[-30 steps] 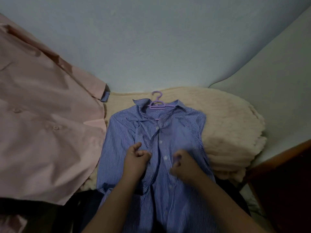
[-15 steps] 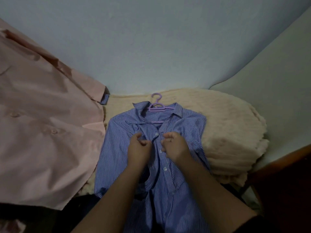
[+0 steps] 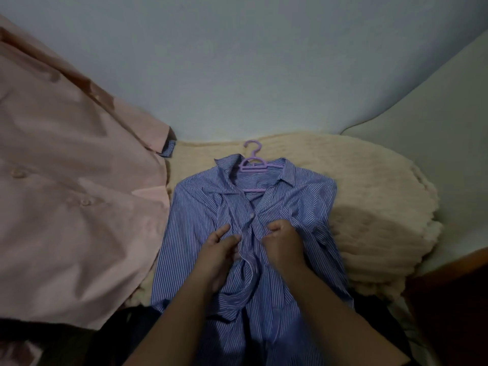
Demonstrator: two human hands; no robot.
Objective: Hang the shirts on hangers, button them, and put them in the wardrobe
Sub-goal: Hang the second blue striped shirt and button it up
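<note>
Both hands have slid a little lower down the placket since half a second ago: the left hand (image 3: 219, 249) pinches the front edge of the blue striped shirt (image 3: 200, 223), and the right hand (image 3: 282, 241) is curled into the opposite edge. That shirt lies flat on a cream blanket (image 3: 369, 207) with a purple hanger (image 3: 252, 165) in its collar. A pink shirt (image 3: 66, 194) lies just beside it on the left.

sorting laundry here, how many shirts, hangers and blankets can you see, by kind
Shirts: 2, the blue striped shirt gripped by the left hand and right hand, and the pink shirt
Hangers: 1, the purple hanger
Blankets: 1, the cream blanket
Total: 4
</note>
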